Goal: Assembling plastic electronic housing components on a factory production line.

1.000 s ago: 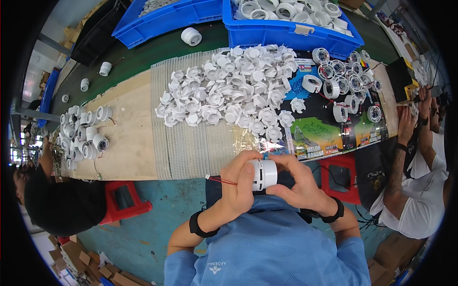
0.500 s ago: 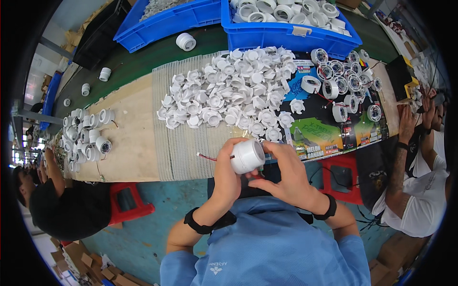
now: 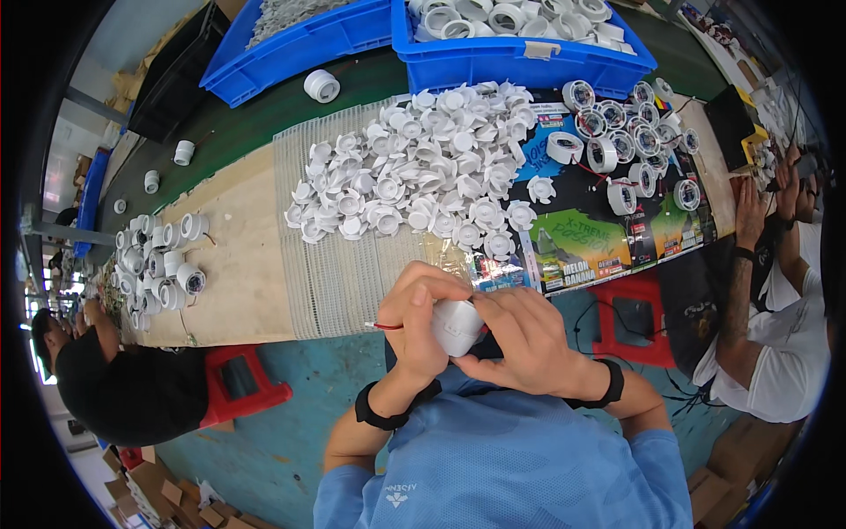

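Just below the frame's centre, the left hand (image 3: 416,342) and right hand (image 3: 527,344) grip a white cylindrical housing (image 3: 455,328) between them, a red wire (image 3: 387,326) protruding leftward. White fan impellers (image 3: 410,167) lie heaped on the desk (image 3: 236,273), upper centre.

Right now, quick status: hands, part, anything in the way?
Left hand and right hand both on white cylindrical part. Red wire sticking out past left hand. White bladed pieces heaped ahead, apart from both hands.

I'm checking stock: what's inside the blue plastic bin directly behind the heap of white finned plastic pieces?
White plastic rings lie heaped in the blue plastic bin; whatever lies beneath them, and its floor, is covered.
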Motion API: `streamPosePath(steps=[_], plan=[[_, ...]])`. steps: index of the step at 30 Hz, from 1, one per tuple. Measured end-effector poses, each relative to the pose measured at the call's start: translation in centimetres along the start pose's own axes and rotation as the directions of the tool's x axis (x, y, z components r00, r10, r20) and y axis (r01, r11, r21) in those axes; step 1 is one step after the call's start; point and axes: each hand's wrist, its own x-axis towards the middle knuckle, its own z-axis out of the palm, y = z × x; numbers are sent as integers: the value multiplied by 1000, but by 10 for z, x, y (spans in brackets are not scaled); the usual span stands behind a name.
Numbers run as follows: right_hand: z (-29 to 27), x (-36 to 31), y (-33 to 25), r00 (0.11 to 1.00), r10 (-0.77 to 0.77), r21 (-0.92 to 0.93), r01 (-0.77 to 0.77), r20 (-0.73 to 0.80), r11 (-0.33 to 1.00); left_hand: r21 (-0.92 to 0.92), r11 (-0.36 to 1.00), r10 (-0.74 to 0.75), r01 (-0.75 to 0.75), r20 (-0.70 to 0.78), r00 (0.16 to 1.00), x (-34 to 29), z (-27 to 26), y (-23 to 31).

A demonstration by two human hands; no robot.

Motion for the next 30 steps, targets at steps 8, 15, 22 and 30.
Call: streamPosePath(steps=[8,15,22,30], plan=[[-2,6,2,999,-20,-30,22,49,999,-71,995,-67,68,7,998,0,-6,-10],[0,4,20,990,109,9,-110,88,994,-465,371,-737,804,380,559,6,-9,-8],[-5,-8,23,970,239,29,-240,36,970,-691,297,-638,659,371,675,112,-39,-3],[-19,-51,34,895,437,67,-443,91,894,676,710,-260,198,-9,966,106,-103,-15]])
